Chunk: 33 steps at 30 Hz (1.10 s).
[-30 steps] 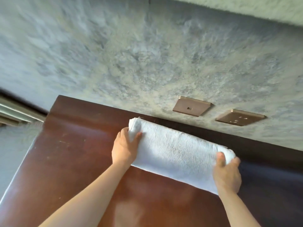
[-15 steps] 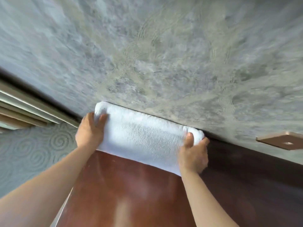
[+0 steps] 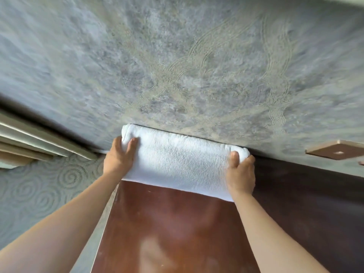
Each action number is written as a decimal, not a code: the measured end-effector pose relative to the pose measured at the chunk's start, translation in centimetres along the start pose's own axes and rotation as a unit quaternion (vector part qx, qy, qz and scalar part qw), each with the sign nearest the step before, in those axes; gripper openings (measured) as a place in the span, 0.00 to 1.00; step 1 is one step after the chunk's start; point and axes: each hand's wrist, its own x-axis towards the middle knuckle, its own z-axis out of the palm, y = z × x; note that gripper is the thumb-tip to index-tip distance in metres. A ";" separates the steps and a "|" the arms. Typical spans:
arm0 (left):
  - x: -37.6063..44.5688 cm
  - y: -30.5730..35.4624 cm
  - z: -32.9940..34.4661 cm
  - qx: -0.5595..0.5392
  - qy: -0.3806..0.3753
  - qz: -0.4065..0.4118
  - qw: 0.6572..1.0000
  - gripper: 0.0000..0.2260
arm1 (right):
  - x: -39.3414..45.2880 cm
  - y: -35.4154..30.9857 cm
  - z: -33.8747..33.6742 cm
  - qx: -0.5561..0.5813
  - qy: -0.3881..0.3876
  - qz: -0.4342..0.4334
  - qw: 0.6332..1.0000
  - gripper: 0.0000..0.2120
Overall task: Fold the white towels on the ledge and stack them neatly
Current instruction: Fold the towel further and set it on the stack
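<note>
- Left hand (image 3: 118, 157): grips the left end of the folded white terry towel (image 3: 181, 164), thumb laid on the top face, fingers wrapped round the end and hidden behind it.
- Right hand (image 3: 241, 175): grips the right end of the same towel, thumb on the top face pointing to 12 o'clock, fingers curled round the end.
- Folded white terry towel: lies between the two hands as a long, thick rectangle. Its far long edge touches the wall; its near long edge lies on the ledge. The long axis tilts, with the left end toward 10 o'clock and the right end toward 4 o'clock.
- Glossy reddish-brown wooden ledge (image 3: 167, 233): extends from the towel toward 6 o'clock; its right part lies in shadow.
- Grey textured wall with wavy relief lines (image 3: 197, 75): fills the view from 9 o'clock through 12 to 3 o'clock.
- Brown square wall plate (image 3: 338, 152): mounted on the wall at 3 o'clock of the towel, well apart from the right hand.
- Beige ribbed frame (image 3: 29, 140): sits at 9 o'clock, beside wallpaper with a swirl pattern (image 3: 49, 184).
</note>
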 end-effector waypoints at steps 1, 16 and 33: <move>-0.3 -0.1 -0.6 -0.030 -0.010 -0.011 0.999 0.28 | -0.2 0.0 -0.5 0.014 0.001 -0.003 1.000 0.32; -19.7 3.8 4.3 0.144 -0.217 0.439 0.860 0.22 | -12.6 6.6 -9.8 -0.207 -0.107 -0.187 0.954 0.28; -50.2 25.3 16.3 0.312 -0.209 0.528 0.762 0.30 | -11.4 28.1 -43.7 -0.142 0.055 -0.113 0.982 0.28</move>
